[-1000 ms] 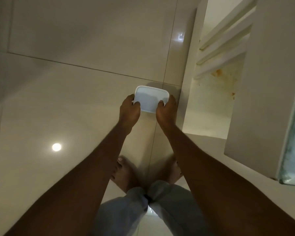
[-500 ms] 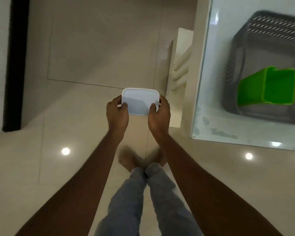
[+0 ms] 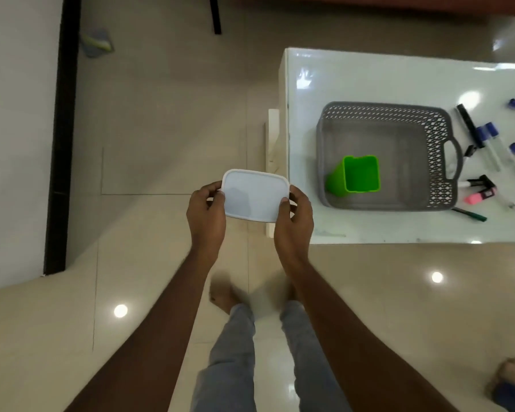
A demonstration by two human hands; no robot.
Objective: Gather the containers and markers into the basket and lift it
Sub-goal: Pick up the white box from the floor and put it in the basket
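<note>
Item: white container, which we pinch at both short ends with left hand and right hand, grey basket to the right of our grip; risk: fingertip hold slips, dropping it on the floor.

Centre of frame: a white rectangular lidded plastic container is held over the floor. The left hand grips its left end and the right hand its right end. Right of frame: a glossy white bench, just right of the container. A grey perforated plastic basket stands on the bench, near its left edge. A green square plastic cup lies on its side in the basket's lower-left corner. Loose markers lie on the bench, right of the basket. A slim green pen lies just below the basket's lower-right corner.
</note>
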